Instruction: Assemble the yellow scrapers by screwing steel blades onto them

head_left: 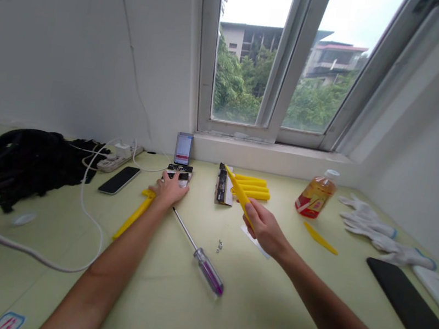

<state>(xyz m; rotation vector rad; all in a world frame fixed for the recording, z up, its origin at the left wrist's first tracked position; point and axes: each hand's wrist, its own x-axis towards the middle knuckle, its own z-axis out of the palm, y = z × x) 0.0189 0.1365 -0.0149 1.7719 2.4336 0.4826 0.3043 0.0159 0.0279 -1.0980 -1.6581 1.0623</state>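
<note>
My left hand [171,189] reaches forward with its fingers spread over a small black-and-white box [185,170]. A phone [183,149] with a lit screen stands upright just behind that box. In my right hand [265,227] is a long, thin yellow plastic piece [239,190], slanting up and to the left. Its tip overlaps a black-and-white package [222,187] in the view. Between my arms lies a screwdriver [207,269] with a clear and purple handle, its shaft pointing toward my left hand. Several small metal bits [220,246] are beside it.
Several yellow handles [256,182] lie below the window. Another yellow piece [131,220] sits by my left forearm, and a flat yellow one [320,238] near a bottle [317,194]. Gloves [379,234] and a dark board [405,305] occupy the right; a white cable [82,204] loops left.
</note>
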